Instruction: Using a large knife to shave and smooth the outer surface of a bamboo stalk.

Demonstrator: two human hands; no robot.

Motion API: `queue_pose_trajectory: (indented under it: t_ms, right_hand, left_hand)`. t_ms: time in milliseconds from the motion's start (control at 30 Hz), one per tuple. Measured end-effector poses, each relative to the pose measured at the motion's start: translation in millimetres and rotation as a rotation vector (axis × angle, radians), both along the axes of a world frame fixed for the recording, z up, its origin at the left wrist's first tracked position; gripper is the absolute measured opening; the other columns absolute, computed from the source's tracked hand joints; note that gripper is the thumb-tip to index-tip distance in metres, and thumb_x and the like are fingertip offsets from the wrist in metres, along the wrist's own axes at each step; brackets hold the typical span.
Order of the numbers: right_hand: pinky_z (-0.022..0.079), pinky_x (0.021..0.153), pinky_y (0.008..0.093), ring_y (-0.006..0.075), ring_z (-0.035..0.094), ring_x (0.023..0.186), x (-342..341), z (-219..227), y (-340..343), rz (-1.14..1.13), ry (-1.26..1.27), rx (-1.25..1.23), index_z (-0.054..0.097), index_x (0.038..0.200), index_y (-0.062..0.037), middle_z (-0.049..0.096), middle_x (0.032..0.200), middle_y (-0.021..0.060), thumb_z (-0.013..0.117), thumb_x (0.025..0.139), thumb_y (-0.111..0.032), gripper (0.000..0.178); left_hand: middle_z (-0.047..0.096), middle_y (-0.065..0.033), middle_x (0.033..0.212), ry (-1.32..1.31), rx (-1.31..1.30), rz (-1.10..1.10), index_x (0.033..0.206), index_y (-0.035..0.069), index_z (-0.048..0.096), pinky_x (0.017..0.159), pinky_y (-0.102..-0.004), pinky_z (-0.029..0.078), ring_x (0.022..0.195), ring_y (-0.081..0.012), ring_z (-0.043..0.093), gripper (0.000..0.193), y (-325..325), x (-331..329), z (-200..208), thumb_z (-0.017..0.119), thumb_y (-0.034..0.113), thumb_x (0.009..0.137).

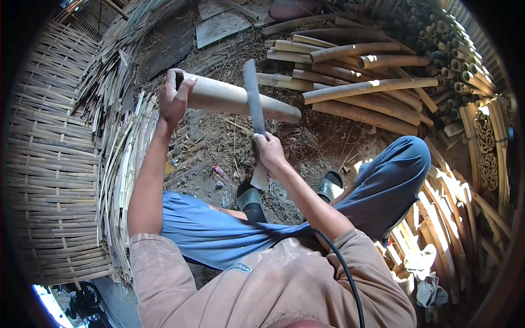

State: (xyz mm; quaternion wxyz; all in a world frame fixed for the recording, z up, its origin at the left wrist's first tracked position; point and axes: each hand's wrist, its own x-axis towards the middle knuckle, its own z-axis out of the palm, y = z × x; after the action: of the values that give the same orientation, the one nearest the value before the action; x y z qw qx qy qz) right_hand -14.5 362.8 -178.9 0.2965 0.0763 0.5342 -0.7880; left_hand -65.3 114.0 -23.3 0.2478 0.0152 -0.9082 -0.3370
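Note:
My left hand [176, 97] grips the open, hollow left end of a thick pale bamboo pole [216, 97]. The pole slants slightly down toward the right in front of me. My right hand [267, 150] is closed round the lower part of a long grey machete [254, 90]. Its blade stands nearly upright and crosses in front of the pole, right of the pole's middle. Whether the edge touches the bamboo, I cannot tell. Below the right fist a flat, pale end of the tool [259, 177] sticks out.
Cut bamboo lengths [372, 87] lie piled at the far right, with stacked hollow poles [459, 60] behind. A woven bamboo panel [54, 153] stands at the left beside bundled strips [128, 158]. Shavings and scraps [191, 150] cover the dirt floor. A black cable [344, 262] crosses my shirt.

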Motion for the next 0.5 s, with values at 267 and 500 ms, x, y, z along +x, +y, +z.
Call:
queue_pose_trajectory:
  t_ms: [267,500]
  right_hand:
    - [0.05,0.045,0.0322,0.0121,0.052,0.052,-27.2,-70.0,43.4,-0.127,-0.331,-0.122,0.054,0.109,-0.0064,0.052,0.072,0.0009,0.046,0.102,-0.02,0.017]
    - [0.048,0.043,0.0319,0.0131,0.054,0.05,-14.4,17.2,18.7,0.277,0.102,-0.139,0.058,0.104,-0.0061,0.055,0.073,0.0026,0.057,0.102,-0.026,0.02]
  left_hand:
    - [0.066,-0.0161,0.092,0.024,0.037,-0.03,0.108,0.002,0.058,0.083,-0.039,0.048,0.088,-0.0248,0.062,0.034,-16.9,4.3,-17.7,0.057,0.033,0.096]
    - [0.066,-0.0174,0.095,0.064,-0.054,-0.059,0.109,0.002,0.059,0.083,-0.0403,0.048,0.089,-0.0282,0.063,0.035,-5.1,11.5,-4.4,0.055,0.034,0.095]
